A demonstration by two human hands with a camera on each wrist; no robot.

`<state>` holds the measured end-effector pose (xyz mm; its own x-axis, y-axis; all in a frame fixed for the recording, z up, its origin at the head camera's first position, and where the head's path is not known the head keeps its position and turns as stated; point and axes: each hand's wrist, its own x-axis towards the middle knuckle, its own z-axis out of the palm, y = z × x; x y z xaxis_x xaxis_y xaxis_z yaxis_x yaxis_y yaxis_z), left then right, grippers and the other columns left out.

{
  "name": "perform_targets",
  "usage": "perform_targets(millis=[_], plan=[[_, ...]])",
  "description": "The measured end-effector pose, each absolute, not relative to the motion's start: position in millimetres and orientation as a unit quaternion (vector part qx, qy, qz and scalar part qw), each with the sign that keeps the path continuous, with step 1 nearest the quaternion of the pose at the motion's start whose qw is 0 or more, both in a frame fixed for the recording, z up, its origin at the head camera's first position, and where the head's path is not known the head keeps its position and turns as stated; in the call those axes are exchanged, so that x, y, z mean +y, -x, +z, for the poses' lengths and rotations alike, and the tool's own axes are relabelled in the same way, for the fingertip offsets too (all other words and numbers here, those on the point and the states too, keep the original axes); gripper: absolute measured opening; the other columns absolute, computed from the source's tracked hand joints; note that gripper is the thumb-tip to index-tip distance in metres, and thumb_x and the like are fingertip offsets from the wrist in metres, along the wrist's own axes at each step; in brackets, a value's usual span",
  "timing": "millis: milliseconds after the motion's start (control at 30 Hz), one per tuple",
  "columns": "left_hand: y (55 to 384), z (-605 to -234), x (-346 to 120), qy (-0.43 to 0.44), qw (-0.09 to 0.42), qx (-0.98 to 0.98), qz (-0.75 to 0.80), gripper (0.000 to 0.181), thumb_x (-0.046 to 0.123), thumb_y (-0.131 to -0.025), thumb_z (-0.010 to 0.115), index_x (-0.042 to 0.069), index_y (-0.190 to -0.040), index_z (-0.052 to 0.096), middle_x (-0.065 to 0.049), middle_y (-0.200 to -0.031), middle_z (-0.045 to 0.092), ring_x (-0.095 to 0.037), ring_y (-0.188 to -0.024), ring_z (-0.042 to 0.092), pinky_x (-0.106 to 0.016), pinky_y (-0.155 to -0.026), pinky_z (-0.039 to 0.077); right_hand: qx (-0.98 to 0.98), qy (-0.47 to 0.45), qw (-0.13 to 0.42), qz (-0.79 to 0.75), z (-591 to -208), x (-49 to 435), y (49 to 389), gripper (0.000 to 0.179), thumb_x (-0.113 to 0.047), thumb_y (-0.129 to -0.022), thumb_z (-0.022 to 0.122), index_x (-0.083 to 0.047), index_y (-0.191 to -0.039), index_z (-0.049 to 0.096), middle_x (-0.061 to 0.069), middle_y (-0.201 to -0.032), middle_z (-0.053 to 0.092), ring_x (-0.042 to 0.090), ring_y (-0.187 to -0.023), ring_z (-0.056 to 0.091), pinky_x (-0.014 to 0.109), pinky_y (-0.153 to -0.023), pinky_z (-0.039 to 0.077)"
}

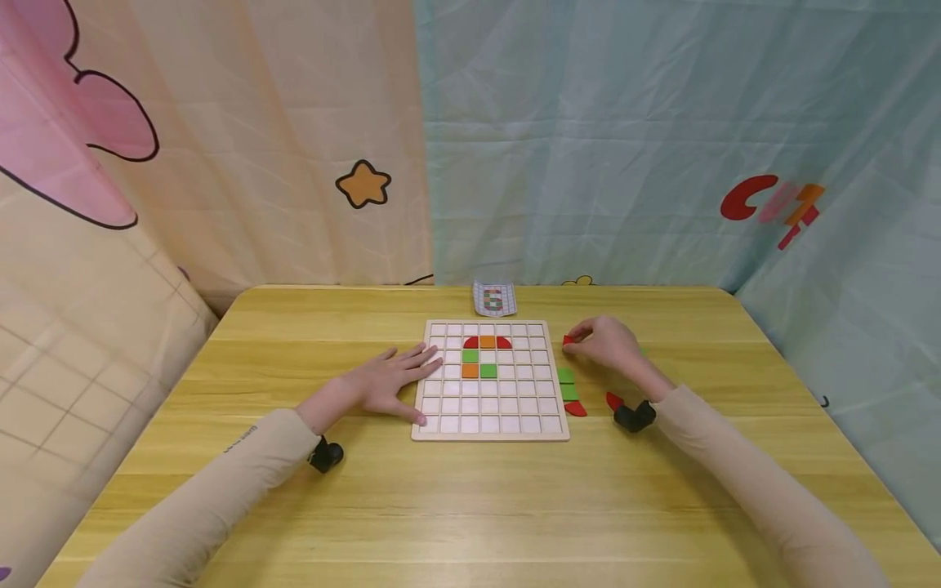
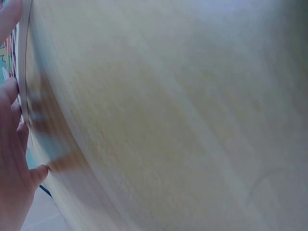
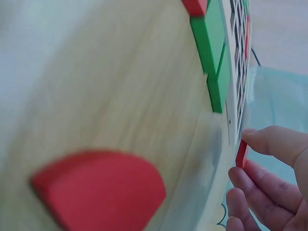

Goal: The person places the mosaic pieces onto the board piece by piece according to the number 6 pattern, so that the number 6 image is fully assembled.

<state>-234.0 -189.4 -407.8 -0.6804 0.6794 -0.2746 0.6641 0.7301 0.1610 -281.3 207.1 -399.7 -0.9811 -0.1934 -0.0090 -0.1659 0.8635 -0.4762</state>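
Observation:
A white grid board (image 1: 515, 408) with a wooden rim lies on the table. Set in its cells are two red quarter-round tiles (image 1: 503, 343), orange tiles (image 1: 470, 371) and green tiles (image 1: 488, 371). My left hand (image 1: 390, 380) rests spread on the board's left edge, fingers straight. Just off the board's right side, my right hand (image 1: 606, 343) pinches a small red tile (image 3: 242, 154) between thumb and fingers. Beside the board's right edge lie green tiles (image 3: 209, 43) and a red quarter-round tile (image 1: 576, 408). Another red tile (image 3: 101, 190) lies below my right wrist.
A small printed pattern card (image 1: 494, 300) stands behind the board at the table's back edge. Part of a green piece (image 1: 643, 352) shows behind my right wrist. Patterned curtains (image 1: 625, 163) hang around the wooden table (image 1: 470, 506).

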Motion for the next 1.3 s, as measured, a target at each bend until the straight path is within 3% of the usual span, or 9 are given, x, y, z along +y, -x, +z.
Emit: perform_targets(millis=[900, 1300], plan=[[234, -408, -190, -0.366, 0.153, 0.917, 0.027, 0.103, 0.073, -0.081, 0.053, 0.02, -0.156, 0.008, -0.005, -0.164, 0.001, -0.027, -0.151, 0.001, -0.059, -0.118, 0.008, 0.951, 0.142, 0.058, -0.269, -396, 163, 256, 0.033, -0.036, -0.081, 0.076, -0.011, -0.102, 0.075, 0.001, -0.091, 0.073, 0.013, -0.073, 0.06, 0.025, -0.061, 0.045], [234, -408, -190, -0.368, 0.154, 0.916, 0.031, 0.102, 0.073, -0.081, 0.053, 0.021, -0.156, 0.008, -0.005, -0.164, 0.001, -0.027, -0.151, 0.001, -0.059, -0.118, 0.007, 0.947, 0.154, 0.067, -0.274, -395, 139, 252, 0.03, -0.036, -0.078, 0.079, -0.015, -0.099, 0.076, -0.003, -0.09, 0.073, 0.012, -0.075, 0.06, 0.025, -0.064, 0.044]])
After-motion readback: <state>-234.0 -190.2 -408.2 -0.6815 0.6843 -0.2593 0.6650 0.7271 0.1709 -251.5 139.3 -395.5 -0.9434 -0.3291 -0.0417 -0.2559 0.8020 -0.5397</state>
